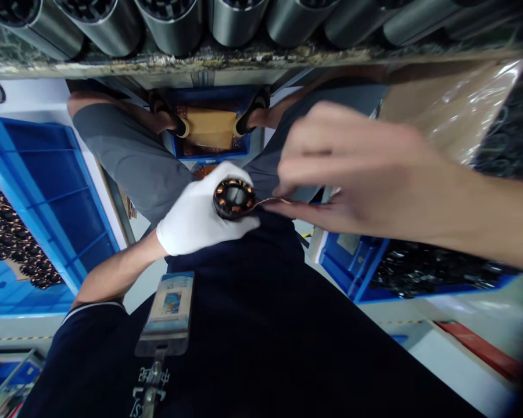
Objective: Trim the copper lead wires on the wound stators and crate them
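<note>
My left hand (200, 215), in a white glove, is wrapped round a motor stator (234, 198). The stator is round and black, with copper windings showing about its open end, which faces up at me. From its right edge a thin copper wire (268, 200) runs across to my right hand (344, 168). That hand is bare and somewhat blurred by motion, its thumb and fingers pinched on the wire. Both hands are above my lap, a short way apart.
Metal cylinders (169, 26) line the bench edge (200, 64) ahead. Left is a blue crate (65, 186) beside many copper-wound parts (17, 232). Dark parts (431, 267) fill a bin at right, below a plastic-covered carton (440, 110). A blue bin (209, 155) sits between my feet.
</note>
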Tool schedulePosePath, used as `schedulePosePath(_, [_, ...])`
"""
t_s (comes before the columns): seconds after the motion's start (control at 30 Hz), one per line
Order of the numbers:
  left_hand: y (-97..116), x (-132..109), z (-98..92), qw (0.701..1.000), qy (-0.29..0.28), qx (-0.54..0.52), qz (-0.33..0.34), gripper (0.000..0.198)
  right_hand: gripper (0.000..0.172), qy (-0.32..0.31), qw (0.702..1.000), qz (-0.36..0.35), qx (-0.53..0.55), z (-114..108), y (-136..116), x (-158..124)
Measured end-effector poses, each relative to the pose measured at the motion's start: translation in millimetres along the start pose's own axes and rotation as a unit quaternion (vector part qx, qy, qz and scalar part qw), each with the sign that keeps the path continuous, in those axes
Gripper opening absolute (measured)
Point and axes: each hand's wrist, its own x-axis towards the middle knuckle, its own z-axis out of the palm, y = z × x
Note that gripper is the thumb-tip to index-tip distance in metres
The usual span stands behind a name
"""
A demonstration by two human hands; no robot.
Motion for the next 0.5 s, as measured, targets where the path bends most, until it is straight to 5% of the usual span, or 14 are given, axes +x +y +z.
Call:
schedulePosePath(0.1, [-1, 2, -3.6, 0.991, 0.092, 0.06, 0.081, 0.025, 0.049, -0.112, 0.966, 0.115, 0.205, 2, 14, 0])
schedulePosePath(0.17, [-1, 5, -6.5, 0.981, 0.087, 0.088, 0.152, 0.019, 0.045, -0.228, 0.869, 0.204, 0.39, 16, 20, -1])
schedulePosePath(0.23, [0, 6, -9.1, 0.976, 0.074, 0.092, 0.183, 0.019, 0.049, -0.256, 0.802, 0.223, 0.491, 32, 19, -1])
schedulePosePath(0.27, [0, 6, -10.0, 0.976, 0.062, 0.097, 0.186, 0.019, 0.055, -0.235, 0.807, 0.21, 0.499, 38, 15, 0])
schedulePosePath(0.4, [0, 0, -10.0, 0.999, -0.035, -0.017, 0.019, 0.027, 0.057, -0.116, 0.952, 0.113, 0.259, 36, -10, 7])
schedulePosePath(0.5, [-2, -6, -7.2, 0.979, -0.111, -0.153, -0.081, 0.021, 0.053, -0.069, 0.986, 0.087, 0.122, 17, -18, 11])
